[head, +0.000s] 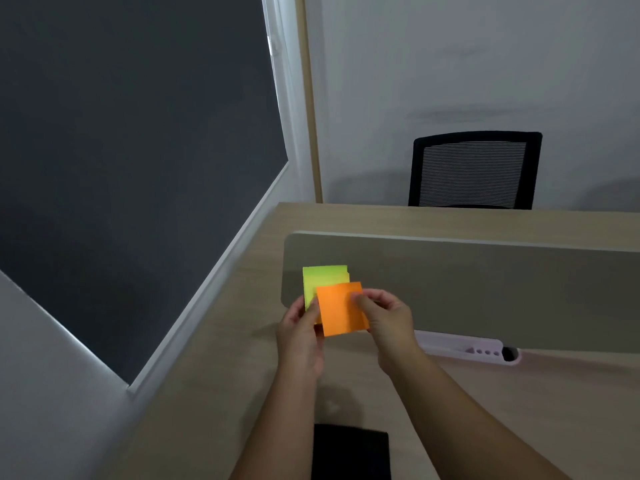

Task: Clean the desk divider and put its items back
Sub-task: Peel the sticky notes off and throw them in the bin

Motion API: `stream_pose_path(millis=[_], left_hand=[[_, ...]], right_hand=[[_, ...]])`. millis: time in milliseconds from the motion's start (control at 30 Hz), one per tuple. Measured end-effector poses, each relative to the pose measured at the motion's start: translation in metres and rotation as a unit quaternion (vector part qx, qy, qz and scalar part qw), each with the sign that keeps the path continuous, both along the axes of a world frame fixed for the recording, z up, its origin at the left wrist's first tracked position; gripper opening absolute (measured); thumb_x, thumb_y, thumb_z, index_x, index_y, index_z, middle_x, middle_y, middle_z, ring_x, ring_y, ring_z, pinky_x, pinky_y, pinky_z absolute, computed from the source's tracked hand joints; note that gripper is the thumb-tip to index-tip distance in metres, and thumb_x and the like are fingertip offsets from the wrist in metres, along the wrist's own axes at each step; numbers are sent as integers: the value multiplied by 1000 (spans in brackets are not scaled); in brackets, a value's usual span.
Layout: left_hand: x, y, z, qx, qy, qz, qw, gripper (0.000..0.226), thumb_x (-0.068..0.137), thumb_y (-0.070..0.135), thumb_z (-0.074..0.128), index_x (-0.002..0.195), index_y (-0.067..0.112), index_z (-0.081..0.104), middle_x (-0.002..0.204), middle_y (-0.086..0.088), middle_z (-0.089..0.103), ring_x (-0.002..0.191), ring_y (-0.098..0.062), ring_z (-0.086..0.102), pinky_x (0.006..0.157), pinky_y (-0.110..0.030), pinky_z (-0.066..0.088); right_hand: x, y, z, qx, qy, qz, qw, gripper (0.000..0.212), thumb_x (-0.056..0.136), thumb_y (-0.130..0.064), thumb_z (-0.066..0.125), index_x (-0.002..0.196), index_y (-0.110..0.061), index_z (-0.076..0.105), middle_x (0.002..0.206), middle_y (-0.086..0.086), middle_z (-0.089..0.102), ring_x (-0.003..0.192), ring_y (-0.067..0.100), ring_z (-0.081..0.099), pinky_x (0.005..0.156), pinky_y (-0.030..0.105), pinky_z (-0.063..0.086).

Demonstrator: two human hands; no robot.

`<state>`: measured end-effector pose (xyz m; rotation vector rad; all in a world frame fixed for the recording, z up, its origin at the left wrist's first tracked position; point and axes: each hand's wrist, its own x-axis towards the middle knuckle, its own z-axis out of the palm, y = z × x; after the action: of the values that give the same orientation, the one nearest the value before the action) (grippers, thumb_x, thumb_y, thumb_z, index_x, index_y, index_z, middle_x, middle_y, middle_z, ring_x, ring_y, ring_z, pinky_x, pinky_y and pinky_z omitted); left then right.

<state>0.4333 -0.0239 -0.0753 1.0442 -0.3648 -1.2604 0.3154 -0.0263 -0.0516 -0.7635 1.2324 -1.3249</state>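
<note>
Two bare forearms are showing from the near edge, no sleeves covering them. The left hand (299, 336) and right hand (388, 318) are wearing no gloves or rings.

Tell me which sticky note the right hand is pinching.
The orange square sticky note, in front; the right hand pinches it. The green notes sit behind, in the left hand.

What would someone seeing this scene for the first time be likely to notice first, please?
The bright orange sticky note at centre, pinched by the right hand, stands out most, with a yellow-green pad of notes held behind it in the left hand. Both are held up in front of the grey desk divider. Beyond the desk, a black mesh chair stands against the pale wall.
</note>
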Motion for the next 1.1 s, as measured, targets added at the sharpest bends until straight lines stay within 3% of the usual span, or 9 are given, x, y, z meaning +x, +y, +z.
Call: stream_pose_path(millis=[100,233,433,500,600,667,867,967,1100], left_hand=[[-6,30,5,12,52,-35,998,25,89,-3,58,109,8,68,74,-2,74,62,-10,67,56,-22,55],[-8,61,7,20,44,-79,996,25,90,-1,57,103,14,71,78,-5,75,67,-13,68,61,-23,55],[-17,108,11,43,9,-138,989,19,93,22,60,107,13,69,85,-4,75,77,-18,67,65,-27,54],[-17,119,7,55,-68,-107,990,18,90,29,66,100,15,70,90,-6,75,83,-23,69,69,-34,56],[-20,139,1,48,-281,-35,958,6,81,24,77,84,22,72,87,-5,75,83,-23,70,73,-34,56],[-22,155,4,48,-315,-8,948,7,81,21,77,79,24,72,82,-1,75,79,-20,70,72,-31,55],[-20,206,1,84,-218,23,972,7,80,12,78,81,15,72,83,-8,75,77,-19,69,74,-31,56],[-19,244,-4,98,-168,47,980,8,80,10,78,82,13,71,84,-9,73,80,-22,68,74,-31,56],[-19,302,-6,115,-165,104,974,8,82,9,75,82,14,69,69,2,65,51,1,59,49,-10,47]], right_hand=[[1,20,-1,5,18,-13,1000,10,77,-18,75,77,-13,66,80,2,65,75,15,54,65,29,43],[-3,45,-3,14,-7,8,1000,18,76,-14,75,71,-13,58,79,5,62,74,18,53,61,30,41],[-19,86,-4,-2,2,-11,1000,34,74,-7,76,96,-18,53,83,11,67,77,19,60,64,31,45],[-24,98,-8,-11,24,-15,1000,43,74,-9,77,106,-20,51,83,14,68,80,20,62,68,32,46],[-29,117,-12,-28,32,-4,999,40,75,-9,76,105,-24,54,82,13,70,81,20,64,70,33,48],[-29,129,-13,-24,12,12,1000,36,77,-7,74,105,-22,58,83,6,70,80,17,64,66,30,48],[-30,169,-16,86,-171,149,970,31,82,-13,66,109,0,60,97,19,67,79,27,66,60,36,55],[-30,192,-20,120,-173,190,959,34,79,-17,69,108,-2,57,101,21,62,87,30,62,71,41,53],[-28,226,-28,146,-139,278,939,32,82,-17,68,109,-3,59,108,22,65,90,31,65,73,43,57]])
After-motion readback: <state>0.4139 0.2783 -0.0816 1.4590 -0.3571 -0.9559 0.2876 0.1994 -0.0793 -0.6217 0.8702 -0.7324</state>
